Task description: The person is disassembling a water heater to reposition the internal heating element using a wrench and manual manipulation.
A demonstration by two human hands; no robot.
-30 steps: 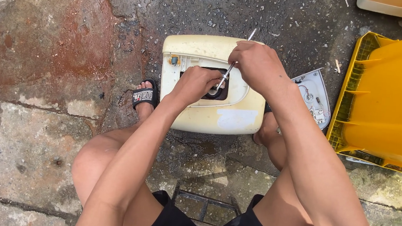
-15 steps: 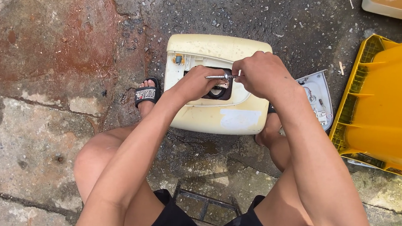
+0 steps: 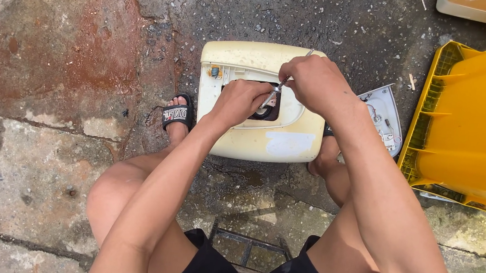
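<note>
A big yellow plastic bin [image 3: 475, 120] is lying at the right edge of the frame, on wet dark ground [image 3: 333, 22] that is giving way to reddish stone slabs [image 3: 59, 52] across the left half. Just left of the bin, in the upper centre, a cream-coloured appliance casing [image 3: 254, 134] is sitting flat on the ground between the person's feet, with a dark opening in its top face. A pale detached panel [image 3: 384, 116] with wires on it is lying between the casing and the bin, partly hidden behind the right forearm. A black sandal [image 3: 176, 114] is showing at the casing's left side.

Both hands are working close together over the opening. The right hand [image 3: 315, 85] is clenching round a thin metal tool [image 3: 275, 93], which is slanting down to the left into the opening, its upper end poking out above the knuckles. The left hand [image 3: 244, 103] is resting on the casing at the opening's left rim, fingers curled beside the tool's tip; whether they are pinching anything cannot be told.
</note>
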